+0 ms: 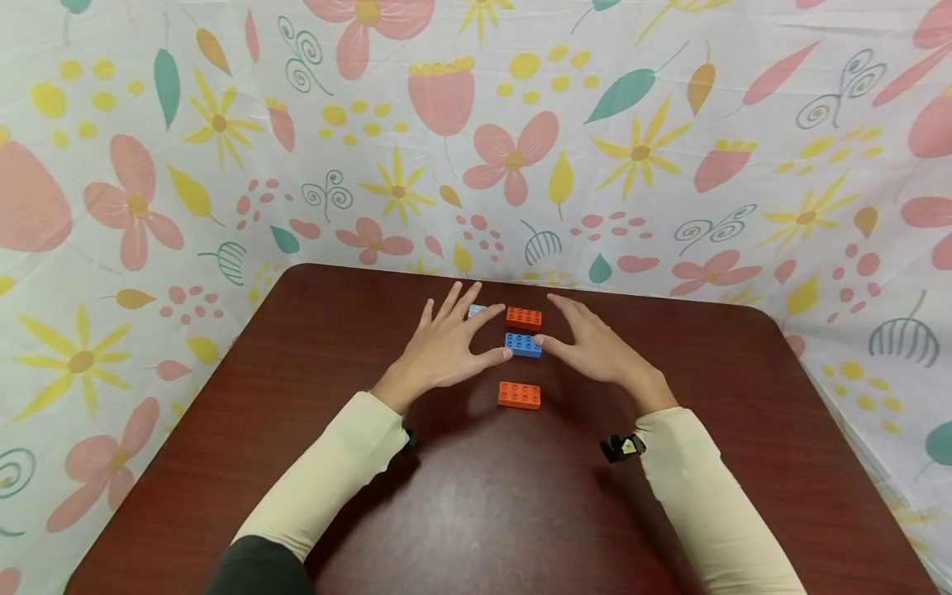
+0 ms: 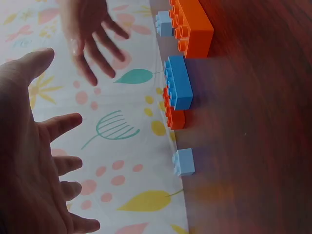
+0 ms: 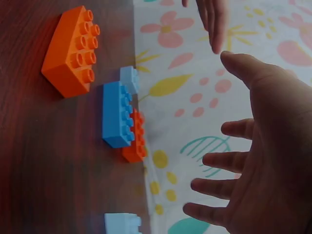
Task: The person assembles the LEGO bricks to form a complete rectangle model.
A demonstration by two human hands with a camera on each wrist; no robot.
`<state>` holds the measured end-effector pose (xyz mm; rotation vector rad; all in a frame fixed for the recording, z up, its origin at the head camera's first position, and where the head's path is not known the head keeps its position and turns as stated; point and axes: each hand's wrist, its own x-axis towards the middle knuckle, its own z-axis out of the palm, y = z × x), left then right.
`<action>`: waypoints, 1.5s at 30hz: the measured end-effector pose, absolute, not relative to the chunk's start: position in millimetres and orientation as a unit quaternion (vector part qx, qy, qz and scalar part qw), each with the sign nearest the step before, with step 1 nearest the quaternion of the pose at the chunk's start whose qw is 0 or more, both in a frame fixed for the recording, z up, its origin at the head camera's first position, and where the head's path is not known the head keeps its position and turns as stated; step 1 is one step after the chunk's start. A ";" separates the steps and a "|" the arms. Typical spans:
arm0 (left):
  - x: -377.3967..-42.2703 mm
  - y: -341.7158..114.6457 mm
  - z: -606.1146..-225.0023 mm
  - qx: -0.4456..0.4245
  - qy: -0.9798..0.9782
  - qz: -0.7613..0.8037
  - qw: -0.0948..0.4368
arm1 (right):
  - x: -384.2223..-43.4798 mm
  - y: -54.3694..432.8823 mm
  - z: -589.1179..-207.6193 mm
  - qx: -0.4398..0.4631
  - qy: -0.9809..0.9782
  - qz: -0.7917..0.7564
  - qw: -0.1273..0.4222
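Observation:
My left hand is held over the table with its fingers spread, holding nothing. Across from it, my right hand also has its fingers extended and grips nothing. Between the hands, a blue toy brick lies studs up. Behind it is an orange-red brick, and closer to me sits an orange brick. One small light blue brick is partly covered by my left hand in the head view. A second light blue brick shows in the right wrist view; the head view does not show it.
The bricks lie on a dark reddish-brown table with rounded back corners. Behind its far edge hangs a white cloth printed with flowers and leaves. A dark wrist strap is on my right wrist.

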<state>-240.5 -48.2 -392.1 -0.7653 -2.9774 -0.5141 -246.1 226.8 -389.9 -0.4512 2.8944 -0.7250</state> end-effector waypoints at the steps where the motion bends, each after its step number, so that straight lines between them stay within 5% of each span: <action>1: -240.0 -48.0 -393.6 -0.244 -0.955 -0.170 0.011 | -247.0 226.8 -391.6 -0.150 0.955 -0.246 0.065; 23: -229.9 -32.1 -441.2 -0.273 -0.918 -0.273 -0.095 | -262.8 223.1 -428.2 -0.153 0.933 -0.314 0.085; 45: -238.6 -22.8 -463.6 -0.297 -0.896 -0.317 -0.090 | -277.6 218.1 -456.1 -0.160 0.925 -0.337 0.070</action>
